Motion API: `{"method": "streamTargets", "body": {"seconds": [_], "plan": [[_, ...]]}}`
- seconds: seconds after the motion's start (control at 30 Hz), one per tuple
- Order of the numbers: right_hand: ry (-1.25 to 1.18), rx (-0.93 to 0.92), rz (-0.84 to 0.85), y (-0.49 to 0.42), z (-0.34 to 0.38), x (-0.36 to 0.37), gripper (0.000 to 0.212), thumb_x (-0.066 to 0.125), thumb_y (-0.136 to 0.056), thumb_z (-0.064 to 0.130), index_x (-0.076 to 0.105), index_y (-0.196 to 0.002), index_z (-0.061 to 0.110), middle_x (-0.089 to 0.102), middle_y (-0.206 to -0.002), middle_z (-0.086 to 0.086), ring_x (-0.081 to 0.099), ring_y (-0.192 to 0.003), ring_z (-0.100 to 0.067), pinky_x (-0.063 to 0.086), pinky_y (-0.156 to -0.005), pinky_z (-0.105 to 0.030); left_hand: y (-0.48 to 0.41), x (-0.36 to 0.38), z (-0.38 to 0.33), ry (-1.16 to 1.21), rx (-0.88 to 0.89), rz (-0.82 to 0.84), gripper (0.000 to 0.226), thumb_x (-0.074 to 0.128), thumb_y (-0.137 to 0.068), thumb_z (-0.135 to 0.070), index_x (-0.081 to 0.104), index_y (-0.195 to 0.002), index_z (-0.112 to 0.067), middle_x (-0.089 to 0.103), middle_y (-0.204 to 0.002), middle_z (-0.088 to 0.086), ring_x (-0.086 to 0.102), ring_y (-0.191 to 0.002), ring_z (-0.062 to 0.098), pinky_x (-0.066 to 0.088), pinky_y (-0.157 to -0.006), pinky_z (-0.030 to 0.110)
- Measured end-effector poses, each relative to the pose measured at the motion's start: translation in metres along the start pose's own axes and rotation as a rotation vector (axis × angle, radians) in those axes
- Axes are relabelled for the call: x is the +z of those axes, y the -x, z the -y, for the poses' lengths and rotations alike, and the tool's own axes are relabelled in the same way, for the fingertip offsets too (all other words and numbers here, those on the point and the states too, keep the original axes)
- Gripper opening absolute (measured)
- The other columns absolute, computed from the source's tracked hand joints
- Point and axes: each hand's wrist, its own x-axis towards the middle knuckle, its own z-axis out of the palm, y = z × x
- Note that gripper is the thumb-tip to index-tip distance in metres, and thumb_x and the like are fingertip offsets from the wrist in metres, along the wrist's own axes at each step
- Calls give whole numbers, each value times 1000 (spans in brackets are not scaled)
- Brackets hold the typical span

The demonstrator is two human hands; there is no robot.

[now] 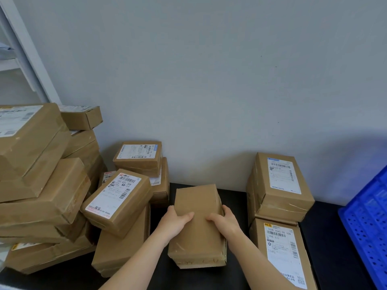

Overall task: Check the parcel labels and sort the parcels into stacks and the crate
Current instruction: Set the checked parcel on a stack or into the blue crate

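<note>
A brown cardboard parcel (196,199) with no label on its upper face sits at the middle of the black table (326,231). My left hand (176,218) grips its left edge with the thumb on top. My right hand (225,219) grips its right edge the same way. To the right stand sorted parcels with labels facing up: one stack at the back (280,185) and a long parcel (284,254) in front of it. A blue plastic crate (368,222) is at the far right.
A large loose pile of brown parcels (41,185) fills the left side, with a labelled parcel (117,197) tilted on top near my left hand and smaller boxes (139,155) behind. A grey wall closes the back. A white shelf frame (25,55) stands top left.
</note>
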Motion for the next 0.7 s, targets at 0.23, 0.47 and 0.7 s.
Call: {"method": "streamTargets", "body": {"seconds": [0.23, 0.47, 0.7], "plan": [[53, 29, -21, -15, -8, -5, 89, 70, -83, 34, 15, -151, 16, 39, -144, -9, 46, -125, -27, 41, -104, -42, -13, 12, 0, -205, 36, -11, 73, 68, -78, -53, 35, -134, -19, 53, -127, 0, 54, -114, 19, 47, -96, 37], [94, 2, -19, -23, -11, -7, 78, 66, -87, 30, 20, -149, 17, 44, -140, -6, 49, -122, -24, 43, -99, -37, -30, 15, -1, -150, -63, 33, 78, 77, -69, -48, 39, -131, -21, 55, -122, 0, 54, -111, 21, 48, -93, 41], [176, -29, -31, -24, -14, -4, 72, 61, -90, 32, 21, -148, 18, 46, -137, -5, 50, -121, -23, 44, -97, -36, -35, 18, 0, -222, -77, 15, 78, 76, -69, -49, 39, -133, -21, 55, -123, -1, 53, -111, 21, 46, -95, 40]]}}
